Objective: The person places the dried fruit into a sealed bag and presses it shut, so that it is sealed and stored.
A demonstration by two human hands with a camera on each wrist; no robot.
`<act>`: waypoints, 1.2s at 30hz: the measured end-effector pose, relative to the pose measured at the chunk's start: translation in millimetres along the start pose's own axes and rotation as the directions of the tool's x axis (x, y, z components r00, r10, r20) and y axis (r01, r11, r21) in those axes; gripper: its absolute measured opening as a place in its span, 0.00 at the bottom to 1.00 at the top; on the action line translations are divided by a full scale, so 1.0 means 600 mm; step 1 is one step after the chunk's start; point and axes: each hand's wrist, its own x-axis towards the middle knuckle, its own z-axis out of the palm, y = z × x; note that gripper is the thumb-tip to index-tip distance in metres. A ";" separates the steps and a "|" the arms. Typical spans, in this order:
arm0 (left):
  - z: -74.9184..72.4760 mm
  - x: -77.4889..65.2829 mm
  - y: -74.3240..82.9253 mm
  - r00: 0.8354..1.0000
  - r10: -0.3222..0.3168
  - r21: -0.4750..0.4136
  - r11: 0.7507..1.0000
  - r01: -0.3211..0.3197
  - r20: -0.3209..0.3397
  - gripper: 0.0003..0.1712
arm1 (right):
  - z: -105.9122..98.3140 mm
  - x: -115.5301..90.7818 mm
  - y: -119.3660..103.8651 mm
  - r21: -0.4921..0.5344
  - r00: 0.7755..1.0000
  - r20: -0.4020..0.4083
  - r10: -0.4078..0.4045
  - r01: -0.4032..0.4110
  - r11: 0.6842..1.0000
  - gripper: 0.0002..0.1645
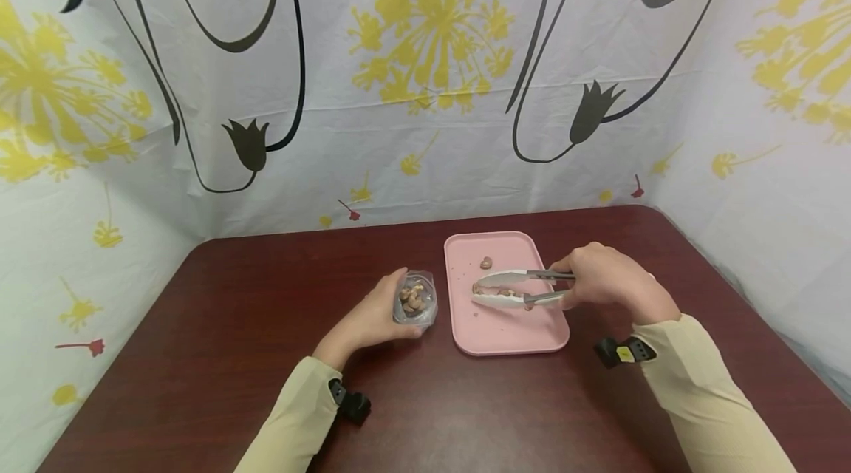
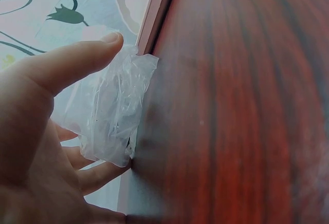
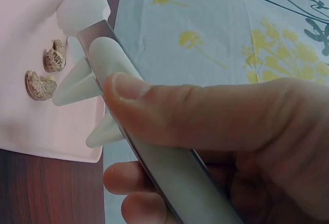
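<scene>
My left hand (image 1: 374,318) is curled round a clear plastic bag (image 2: 114,113) standing on the table, thumb on one side and fingers on the other. Small brown pieces (image 1: 414,298) lie inside the bag. On the pink tray (image 1: 505,342), my right hand (image 1: 608,277) grips metal tongs (image 3: 164,172) with white scalloped tips. The tongs' arms stand apart over the tray, with a few brown pieces (image 1: 507,293) between or just under them. One more brown piece (image 1: 487,263) sits farther back. The right wrist view shows mottled, curled pieces (image 3: 41,86), whose kind I cannot tell.
The dark red-brown wooden table (image 1: 266,310) carries the tray right of the bag. White cloth (image 1: 319,126) with yellow and grey flower prints hangs behind the table and at both sides. Tiny crumbs (image 1: 475,315) dot the tray.
</scene>
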 end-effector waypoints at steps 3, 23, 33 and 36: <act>-0.001 0.001 0.000 1.000 -0.006 0.006 1.000 0.006 0.003 0.63 | 0.000 0.000 0.001 -0.001 1.000 -0.001 -0.010 0.010 1.000 0.26; -0.003 0.000 0.002 1.000 0.001 -0.001 1.000 -0.001 -0.006 0.62 | -0.002 -0.007 0.005 -0.009 0.999 -0.032 -0.014 0.014 1.000 0.23; -0.002 -0.001 0.003 1.000 -0.001 0.004 1.000 0.001 0.001 0.62 | -0.004 -0.009 0.004 -0.012 0.998 -0.055 -0.025 0.024 1.000 0.21; -0.001 -0.001 0.002 1.000 0.001 0.001 1.000 -0.001 -0.001 0.62 | -0.006 -0.008 -0.001 -0.010 0.996 -0.072 -0.050 0.050 0.999 0.21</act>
